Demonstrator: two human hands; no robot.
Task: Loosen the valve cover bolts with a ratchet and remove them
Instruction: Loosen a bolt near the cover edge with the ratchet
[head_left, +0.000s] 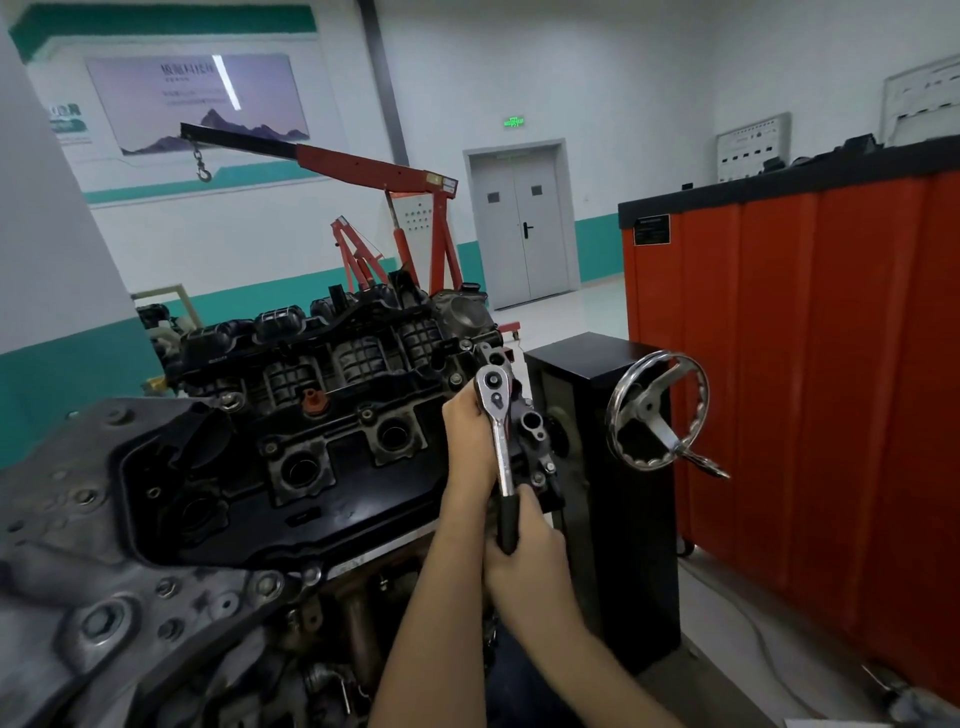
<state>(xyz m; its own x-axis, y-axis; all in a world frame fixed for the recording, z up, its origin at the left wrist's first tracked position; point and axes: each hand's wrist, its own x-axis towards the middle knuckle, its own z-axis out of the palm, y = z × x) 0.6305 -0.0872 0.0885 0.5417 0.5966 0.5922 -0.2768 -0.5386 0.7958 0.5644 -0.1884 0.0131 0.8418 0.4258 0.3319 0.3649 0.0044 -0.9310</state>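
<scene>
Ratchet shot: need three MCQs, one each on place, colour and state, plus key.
1. Where on the valve cover does the head of the ratchet sit?
A) left end
B) middle
C) right end

2. What colour is the ratchet's handle grip?
A) black
B) red
C) yellow

3. What is the right hand doing?
A) hanging open beside the engine
B) gripping the ratchet's handle
C) lying flat on the cover

Key:
1 C, the head stands at the cover's right end, with the left hand holding it there.
2 A, the grip sticking out of the fist is black below a chrome shaft.
3 B, the fingers wrap round the handle.
</scene>
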